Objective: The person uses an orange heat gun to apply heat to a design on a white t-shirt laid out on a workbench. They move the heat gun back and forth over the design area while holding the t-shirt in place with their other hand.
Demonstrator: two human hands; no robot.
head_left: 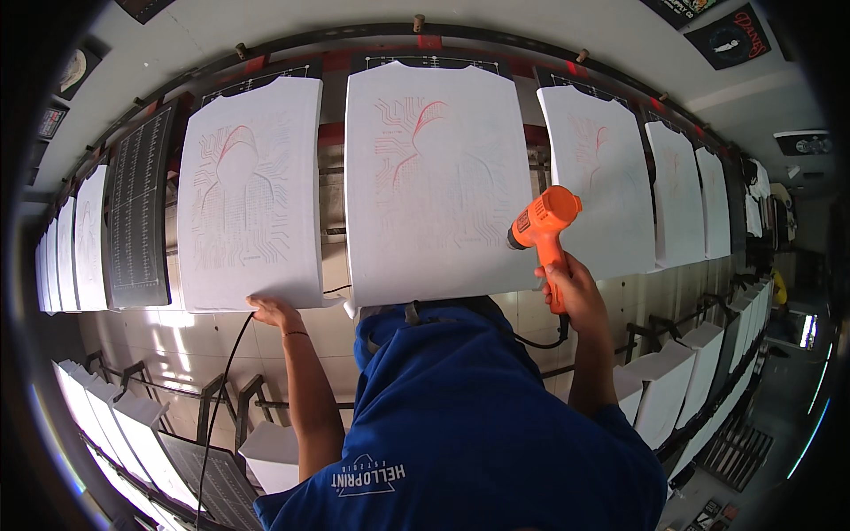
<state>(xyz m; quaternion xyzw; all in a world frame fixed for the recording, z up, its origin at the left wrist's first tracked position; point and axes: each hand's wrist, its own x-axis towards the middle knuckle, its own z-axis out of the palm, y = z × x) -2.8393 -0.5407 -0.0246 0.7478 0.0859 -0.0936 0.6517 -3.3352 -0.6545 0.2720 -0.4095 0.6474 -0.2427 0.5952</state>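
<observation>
My right hand (580, 292) is wrapped around the handle of an orange heat gun (547, 219). Its dark nozzle points left, over the right side of the middle white T-shirt (434, 239). That shirt lies flat on a dark board and carries a faint red and grey print of a hooded figure with circuit lines. At the lower edge of the white T-shirt to the left (248, 274), my left hand (274, 313) has its fingers closed on the black power cord (221, 389), which hangs down from them. The fingertips are partly hidden, close against the shirt's hem.
More shirt-covered boards (598, 177) curve away on both sides along a dark rail (496, 37). A bare black board with white grid marks (142, 208) stands left. Behind me runs a second row of boards (660, 389) on metal brackets. Tiled floor (159, 345) shows between rows.
</observation>
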